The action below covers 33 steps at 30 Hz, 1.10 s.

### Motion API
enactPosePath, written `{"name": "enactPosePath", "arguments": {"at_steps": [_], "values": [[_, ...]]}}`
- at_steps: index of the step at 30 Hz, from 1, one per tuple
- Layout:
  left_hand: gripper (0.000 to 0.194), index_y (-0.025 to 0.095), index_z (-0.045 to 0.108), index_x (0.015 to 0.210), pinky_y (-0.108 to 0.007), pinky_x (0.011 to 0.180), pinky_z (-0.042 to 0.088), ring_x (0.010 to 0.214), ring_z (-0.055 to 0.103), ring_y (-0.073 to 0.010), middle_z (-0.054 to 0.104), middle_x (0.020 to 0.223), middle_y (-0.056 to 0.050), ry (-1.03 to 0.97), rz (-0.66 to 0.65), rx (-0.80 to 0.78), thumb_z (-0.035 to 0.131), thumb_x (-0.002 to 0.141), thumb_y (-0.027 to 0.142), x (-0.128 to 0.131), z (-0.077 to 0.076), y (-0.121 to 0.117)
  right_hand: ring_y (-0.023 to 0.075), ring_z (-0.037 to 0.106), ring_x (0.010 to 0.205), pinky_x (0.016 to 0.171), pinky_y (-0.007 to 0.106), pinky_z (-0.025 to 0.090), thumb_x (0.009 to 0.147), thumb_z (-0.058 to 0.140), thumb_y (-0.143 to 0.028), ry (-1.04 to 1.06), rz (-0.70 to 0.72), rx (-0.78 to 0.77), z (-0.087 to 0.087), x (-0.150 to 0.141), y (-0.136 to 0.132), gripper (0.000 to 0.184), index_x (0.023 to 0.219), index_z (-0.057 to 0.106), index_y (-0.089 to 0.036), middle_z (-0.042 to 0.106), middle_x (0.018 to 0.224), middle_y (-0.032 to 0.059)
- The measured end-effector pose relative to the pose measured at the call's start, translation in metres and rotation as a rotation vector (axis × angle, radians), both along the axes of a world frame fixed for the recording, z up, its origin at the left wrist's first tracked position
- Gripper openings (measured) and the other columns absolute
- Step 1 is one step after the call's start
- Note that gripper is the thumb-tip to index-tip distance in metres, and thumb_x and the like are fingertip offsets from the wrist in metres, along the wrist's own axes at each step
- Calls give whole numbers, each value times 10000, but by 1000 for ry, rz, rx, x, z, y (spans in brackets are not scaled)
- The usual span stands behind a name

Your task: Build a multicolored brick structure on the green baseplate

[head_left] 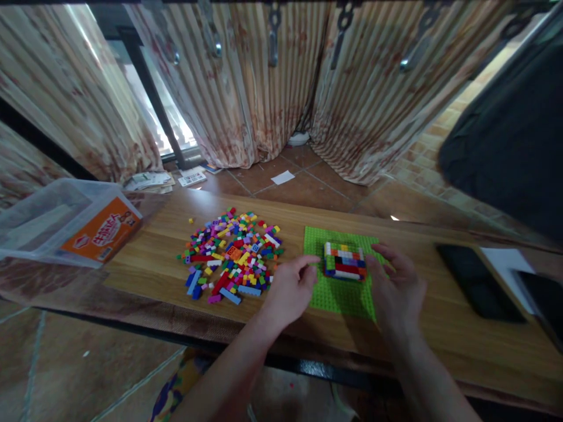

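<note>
A small block of stacked toy bricks [345,262], in white, red, blue, orange, green and other colours, stands on the green baseplate [338,300]. My left hand [288,288] is over the baseplate's left edge, beside the brick block. Its fingers are curled, with thumb and index finger close together; whether a small brick is between them is hidden. On the block's other side, my right hand [398,287] has its fingers apart, over the baseplate's right edge, and no brick shows in it. Left of the baseplate lies a wide pile of loose bricks [233,252] in many colours and sizes.
A clear plastic box [57,202] with an orange label stands at the table's left end. To the right lie a black phone [477,281], white paper [505,264] and another dark device [539,296]. Behind the wooden table [149,264] hang striped curtains [246,88].
</note>
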<state>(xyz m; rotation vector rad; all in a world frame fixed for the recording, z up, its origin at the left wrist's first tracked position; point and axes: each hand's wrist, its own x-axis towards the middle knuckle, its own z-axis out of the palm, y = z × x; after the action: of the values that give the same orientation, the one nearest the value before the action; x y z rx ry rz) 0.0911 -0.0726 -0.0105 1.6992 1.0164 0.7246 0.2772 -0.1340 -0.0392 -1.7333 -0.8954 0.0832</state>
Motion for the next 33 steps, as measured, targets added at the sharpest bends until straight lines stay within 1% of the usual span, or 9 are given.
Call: {"name": "enactPosePath", "arguments": {"at_steps": [3,7,12,15,18,21,23,29,33], "values": [[278,149,712,1046,-240,645,471,657,611,-135,678,705,-7,-53,96,29,490,881,177,-7,0,12,255,674,923,801,422,527,803,636,-408,116,-92,46,3,5,1,364,1072,711,-175,720,1004,113],[249,148,708,998,-241,675,471,673,617,-132,670,701,1,-79,139,79,492,880,187,-12,-3,19,216,680,778,725,383,536,771,666,-392,266,-97,66,7,5,3,372,1052,719,-154,730,943,104],[243,152,710,1006,-225,647,459,654,601,-118,669,696,5,-126,153,86,508,877,192,-13,-1,19,200,678,760,724,383,548,760,684,-380,319,-106,146,13,1,4,353,1024,720,-148,732,925,97],[236,158,718,1010,-203,580,427,594,556,-100,652,675,11,-226,245,72,538,877,230,-19,5,26,202,682,777,757,408,553,785,670,-388,294,-116,174,16,-5,5,335,1017,720,-152,730,936,99],[226,158,724,973,-185,486,366,496,474,-75,615,629,23,-367,394,33,557,875,274,-31,13,36,210,680,851,820,420,544,814,655,-390,156,-80,204,16,-15,6,303,1009,720,-168,722,964,94],[188,155,718,899,-171,439,312,446,415,-53,581,584,37,-525,552,1,597,849,290,-43,19,45,205,676,864,806,396,546,844,635,-396,69,20,178,15,-31,5,278,1014,712,-190,717,967,80],[176,151,711,857,-164,424,288,436,401,-42,568,572,42,-615,602,-34,633,823,305,-50,22,50,196,678,830,771,377,551,865,616,-399,43,122,115,16,-43,3,256,1009,706,-207,719,959,66],[181,143,697,844,-160,404,271,424,400,-28,563,585,47,-733,651,-144,693,766,306,-66,23,57,185,684,806,745,339,555,900,572,-348,-170,557,-167,14,-80,3,183,973,698,-237,727,938,37],[175,138,694,838,-158,401,272,426,398,-22,564,600,44,-772,650,-188,698,752,291,-72,22,60,215,676,902,808,373,539,886,589,-302,-283,709,-265,6,-97,6,164,1001,689,-239,727,986,48]]}}
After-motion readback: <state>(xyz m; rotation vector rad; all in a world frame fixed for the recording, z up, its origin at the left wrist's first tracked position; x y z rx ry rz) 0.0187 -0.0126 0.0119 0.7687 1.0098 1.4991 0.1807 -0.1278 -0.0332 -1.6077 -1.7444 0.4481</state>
